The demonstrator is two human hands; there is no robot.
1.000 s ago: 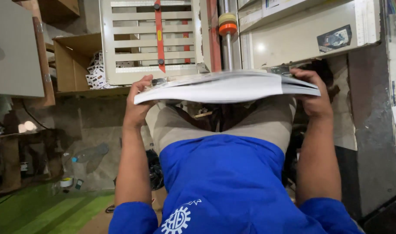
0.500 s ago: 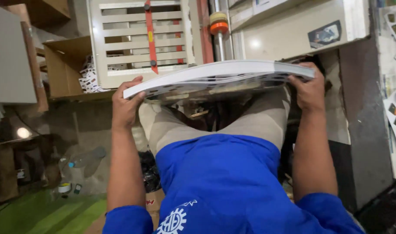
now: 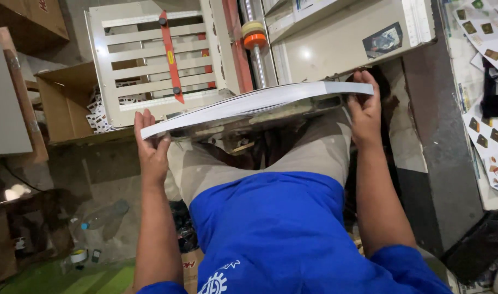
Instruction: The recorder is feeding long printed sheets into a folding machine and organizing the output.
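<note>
A thick, flat stack of large white paper sheets is held level in front of the person, spanning from about nine o'clock to two o'clock of the view's centre, its left end lower than its right. The left hand grips the stack's left end at nine o'clock, palm under the bottom sheets and fingertips curled up against the edge, so it is closed on the paper. The right hand holds the right end at two o'clock, thumb and fingers wrapped round the thick edge from the side, also closed on the paper. Below the stack, at six o'clock, the person's bright blue shirt with a white cog emblem fills the lower middle, with beige trousers showing between the shirt and the paper. Just behind the stack at twelve o'clock stands a cream metal machine frame with horizontal slats, crossed by a slanted red bar, and beside it to the right a steel shaft carrying an orange and cream roller. At ten o'clock an open brown cardboard box sits against the frame. At three o'clock a white table strewn with small printed cards runs along the right edge, well apart from the hands.
</note>
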